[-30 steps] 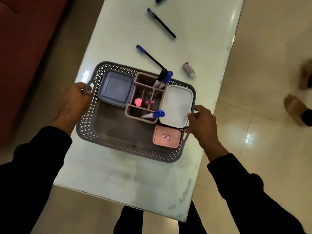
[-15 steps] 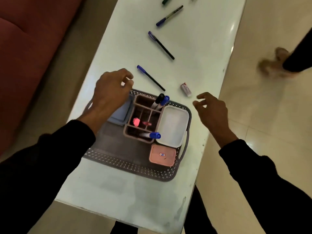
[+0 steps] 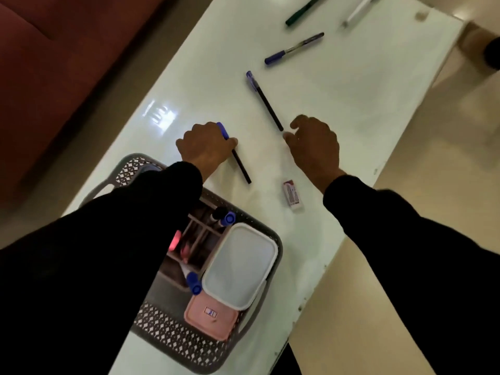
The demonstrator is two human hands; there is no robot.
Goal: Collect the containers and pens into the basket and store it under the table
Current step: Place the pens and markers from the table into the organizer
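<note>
The grey lattice basket [image 3: 176, 345] sits on the white table [image 3: 351, 90] at lower left, partly under my left sleeve. It holds a white-lidded container [image 3: 240, 266], a small pink container [image 3: 209, 316] and a brown organizer [image 3: 200, 239] with blue-capped markers. My left hand [image 3: 205, 143] curls over a black pen with a blue cap [image 3: 242, 169] that lies just beyond the basket. My right hand [image 3: 315, 142] hovers with fingers apart at the tip of a second blue-capped pen [image 3: 266, 104], apparently not gripping it.
Farther up the table lie a blue pen [image 3: 293, 48], a green pen [image 3: 304, 10] and a white pen [image 3: 358, 10]. An eraser [image 3: 292, 195] lies under my right wrist. A red sofa [image 3: 67, 50] runs along the left. Someone's foot [image 3: 487, 50] is on the floor at right.
Both hands let go of the basket handles and reached forward. The left hand now covers the nearest pen; the right hand has come to the tip of the second pen.
</note>
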